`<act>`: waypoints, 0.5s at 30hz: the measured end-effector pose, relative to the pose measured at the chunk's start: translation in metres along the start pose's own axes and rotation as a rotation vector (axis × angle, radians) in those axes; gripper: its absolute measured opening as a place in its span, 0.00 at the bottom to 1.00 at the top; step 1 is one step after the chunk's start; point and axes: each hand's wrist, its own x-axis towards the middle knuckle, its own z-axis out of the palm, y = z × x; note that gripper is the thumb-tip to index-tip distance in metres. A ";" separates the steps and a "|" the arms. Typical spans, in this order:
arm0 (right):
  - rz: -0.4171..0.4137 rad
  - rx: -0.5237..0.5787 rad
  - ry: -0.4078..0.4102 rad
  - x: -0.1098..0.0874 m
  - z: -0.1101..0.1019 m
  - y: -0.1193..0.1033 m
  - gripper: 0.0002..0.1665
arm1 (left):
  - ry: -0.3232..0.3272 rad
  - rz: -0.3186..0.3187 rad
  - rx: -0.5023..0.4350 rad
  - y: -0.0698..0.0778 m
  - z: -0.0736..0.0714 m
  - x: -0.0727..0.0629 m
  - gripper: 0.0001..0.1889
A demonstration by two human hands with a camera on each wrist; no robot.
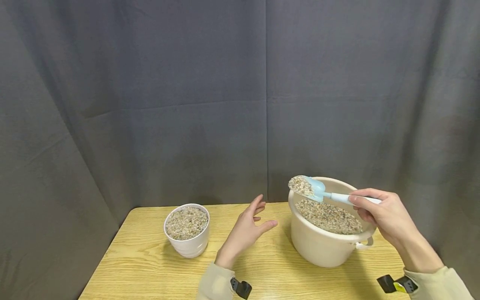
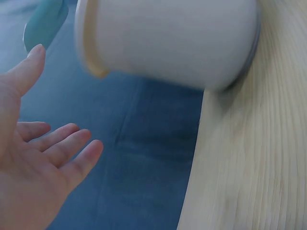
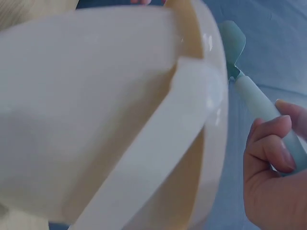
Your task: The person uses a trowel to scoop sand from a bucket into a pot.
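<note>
My right hand (image 1: 382,212) grips the pale handle of a light blue scoop (image 1: 318,189) over the cream bucket (image 1: 318,246). Gravel (image 1: 298,184) fills the scoop's blade, which overlaps the bucket's left rim. In the right wrist view the fingers curl round the handle of the scoop (image 3: 256,98). More gravel (image 1: 330,216) lies inside the bucket. My left hand (image 1: 245,231) is held over the table between the two containers, thumb and fingers spread and nothing in it. To its left stands a white pot (image 1: 189,246), filled with gravel near its rim.
A pale wood table (image 1: 138,250) carries both containers. Behind it hangs a dark grey curtain (image 1: 195,104). The bucket has a white handle (image 3: 153,143) at its side, hanging toward the front right. Each wrist wears a dark strap.
</note>
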 end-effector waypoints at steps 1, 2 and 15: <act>0.002 0.004 -0.007 0.001 0.003 -0.002 0.02 | 0.012 0.000 0.006 -0.002 -0.005 -0.003 0.46; 0.004 0.005 -0.011 0.001 0.006 -0.005 0.03 | 0.024 -0.002 0.013 -0.004 -0.011 -0.006 0.47; 0.015 -0.074 -0.071 0.015 0.060 -0.019 0.11 | 0.205 -0.043 0.044 -0.020 -0.084 -0.044 0.45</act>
